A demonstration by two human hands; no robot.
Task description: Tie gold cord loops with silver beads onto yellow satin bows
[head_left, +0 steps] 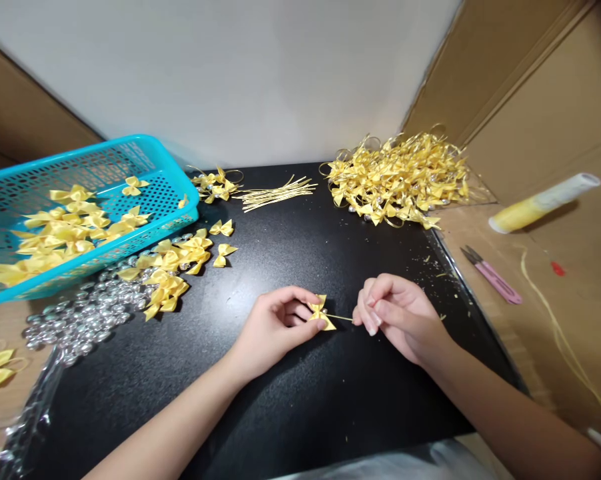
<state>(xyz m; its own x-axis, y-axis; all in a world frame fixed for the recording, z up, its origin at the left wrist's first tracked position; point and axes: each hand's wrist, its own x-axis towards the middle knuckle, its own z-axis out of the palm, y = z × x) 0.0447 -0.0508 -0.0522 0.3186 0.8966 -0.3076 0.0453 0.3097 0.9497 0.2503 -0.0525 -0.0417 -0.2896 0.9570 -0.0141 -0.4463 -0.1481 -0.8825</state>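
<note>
Between the thumb and fingers of my left hand (275, 323) is a yellow ribbon bow (321, 316) with a small bead at its middle. A thin gold cord (340, 318) runs from the bow to my right hand (398, 317), whose fingertips are pinched on its end. Both hands are just above the black tabletop (280, 413). Left of them lie loose yellow bows (173, 267), partly on a heap of clear, shiny beads (95, 310). Behind the hands is a bundle of cut gold cords (278, 193).
A blue plastic basket (173, 167) holding yellow bows stands at the left. A large pile of corded bows (400, 177) lies at the back right. Pink-handled thread snips (495, 277), a yellow-and-white tube (545, 200) and loose yellow thread (555, 327) are at the right.
</note>
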